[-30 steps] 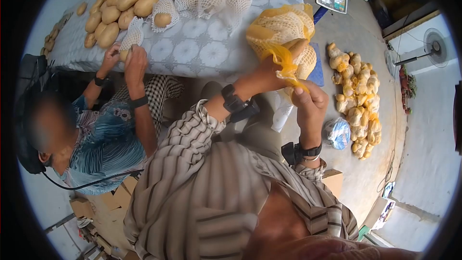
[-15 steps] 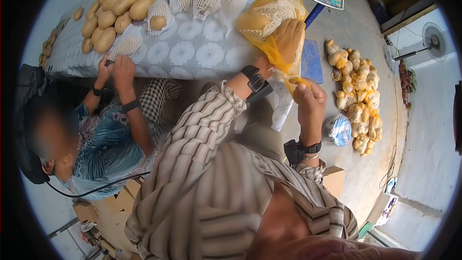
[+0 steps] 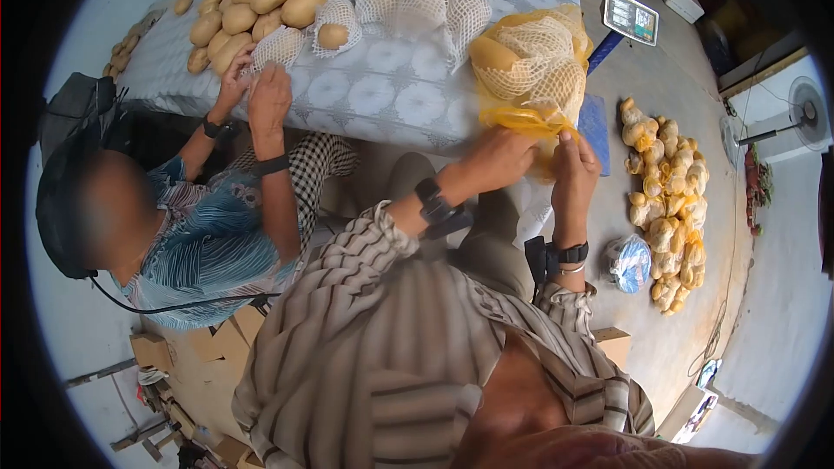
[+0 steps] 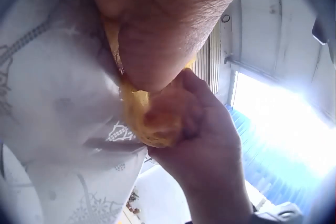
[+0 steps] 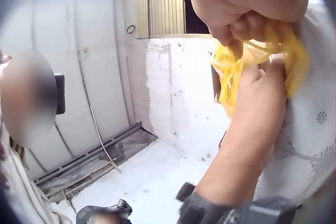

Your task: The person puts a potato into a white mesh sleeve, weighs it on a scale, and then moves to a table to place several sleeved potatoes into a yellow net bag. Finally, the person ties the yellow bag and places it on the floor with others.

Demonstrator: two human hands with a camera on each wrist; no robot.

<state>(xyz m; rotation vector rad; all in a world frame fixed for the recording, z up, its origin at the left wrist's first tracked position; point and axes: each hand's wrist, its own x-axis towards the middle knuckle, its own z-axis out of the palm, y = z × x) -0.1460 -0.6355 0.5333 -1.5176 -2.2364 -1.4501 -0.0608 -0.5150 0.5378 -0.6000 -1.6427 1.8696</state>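
Note:
A yellow mesh bag (image 3: 532, 117) filled with potatoes in white foam net sleeves (image 3: 547, 61) lies at the right end of the table. My left hand (image 3: 497, 161) grips the gathered neck of the bag from the left side. Opposite it, my right hand (image 3: 575, 165) pinches the same yellow netting between thumb and fingers. Both hands meet at the neck, just off the table's near edge. In the right wrist view, yellow netting (image 5: 294, 58) loops around the fingers of my left hand (image 5: 254, 103). Part of my left fingers is hidden in the head view.
Bare potatoes (image 3: 261, 0) are piled at the table's far left, near several sleeved potatoes (image 3: 400, 4). A person (image 3: 208, 226) seated at left handles a foam sleeve (image 3: 278, 48). Filled bags (image 3: 669, 200) lie on the floor at right, past a scale display (image 3: 632, 17).
My left hand was at the bag's opening, then lay over the bag's side, and now is back at the neck next to my right hand. The yellow netting is gathered closer between both hands.

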